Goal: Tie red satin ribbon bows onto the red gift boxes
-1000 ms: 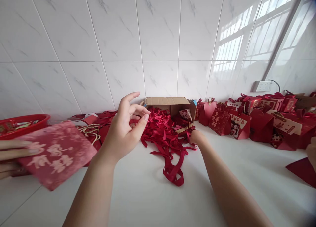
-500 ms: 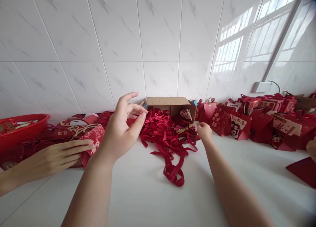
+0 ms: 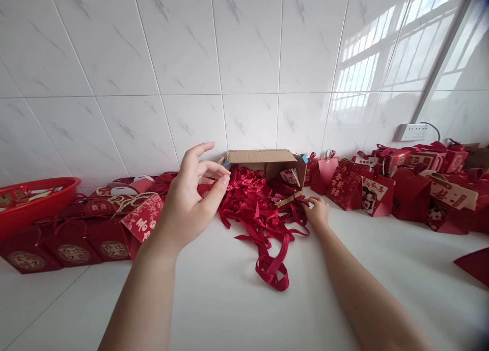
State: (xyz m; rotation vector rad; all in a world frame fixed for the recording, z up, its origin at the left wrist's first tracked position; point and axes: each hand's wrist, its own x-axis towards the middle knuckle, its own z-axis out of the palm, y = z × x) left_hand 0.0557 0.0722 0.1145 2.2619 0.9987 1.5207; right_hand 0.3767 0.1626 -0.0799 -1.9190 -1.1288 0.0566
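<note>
My left hand (image 3: 191, 195) is raised in front of the heap's left side, palm turned right. Its fingers are loosely curved and apart, with nothing visible in them. On the white counter, crimson satin ribbons (image 3: 254, 203) spill from a cardboard box (image 3: 262, 156) lying on its side. My right hand (image 3: 317, 211) is at the right edge of this heap, thumb and fingertips drawn together beside some gold strips (image 3: 289, 199). What the fingertips pinch is too small to make out. Printed cards (image 3: 290, 177) lie inside the box.
Red gift boxes (image 3: 346, 188) with ribbon loops line the right side. More red boxes (image 3: 74, 244) stand at the left, near a red plastic basin (image 3: 71, 190). A tiled wall rises behind, with a power strip (image 3: 412, 132) against it.
My right hand has dropped slightly and reached into the ribbon edge by the gold strips. My left hand stays put. Another person's hand has left the boxes at the left; one at the far right is gone too.
</note>
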